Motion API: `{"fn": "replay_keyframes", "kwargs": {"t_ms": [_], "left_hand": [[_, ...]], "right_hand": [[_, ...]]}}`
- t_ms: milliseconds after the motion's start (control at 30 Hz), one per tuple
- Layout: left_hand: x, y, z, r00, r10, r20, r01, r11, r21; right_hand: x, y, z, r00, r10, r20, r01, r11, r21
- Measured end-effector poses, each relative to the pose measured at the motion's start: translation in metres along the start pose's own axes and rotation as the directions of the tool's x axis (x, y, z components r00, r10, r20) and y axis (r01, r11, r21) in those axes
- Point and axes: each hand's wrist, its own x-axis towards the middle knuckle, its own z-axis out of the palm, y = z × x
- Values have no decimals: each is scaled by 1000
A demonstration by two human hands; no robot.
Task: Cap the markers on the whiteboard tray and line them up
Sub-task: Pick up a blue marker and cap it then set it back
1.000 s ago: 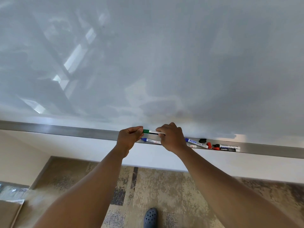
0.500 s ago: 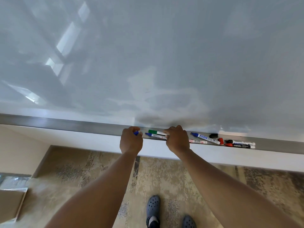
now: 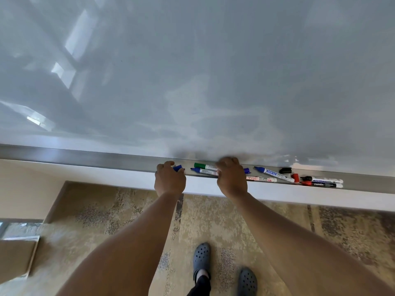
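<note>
1. Markers lie scattered along the whiteboard tray (image 3: 85,157); a green marker (image 3: 204,166), capped, rests at its back, just behind a blue marker (image 3: 203,171).
2. Left hand (image 3: 170,180) is curled around a blue cap (image 3: 177,168); right hand (image 3: 232,178) covers both markers' ends, grip unclear.
3. Rightward, a black cap (image 3: 285,170) and red cap (image 3: 295,177) lie loose; most capping and all lining-up apparently remain.
</note>
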Motion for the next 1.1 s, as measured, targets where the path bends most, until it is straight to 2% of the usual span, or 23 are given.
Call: {"fn": "replay_keyframes", "kwargs": {"t_ms": [133, 500, 733, 1100], "left_hand": [[0, 4, 0, 1000, 18, 10, -19, 998, 59], [5, 7, 3, 998, 50, 39, -55, 989, 137], [5, 5, 5, 996, 83, 31, -85, 994, 62], [1, -4, 0, 987, 159, 37, -155, 983, -94]], "right_hand": [[-3, -2, 3, 997, -76, -35, 76, 997, 7], [-3, -6, 6, 980, -165, 116, 171, 984, -47], [-2, -2, 8, 963, -172, 208, 187, 981, -53], [-6, -8, -3, 977, -188, 100, 199, 974, -105]]}}
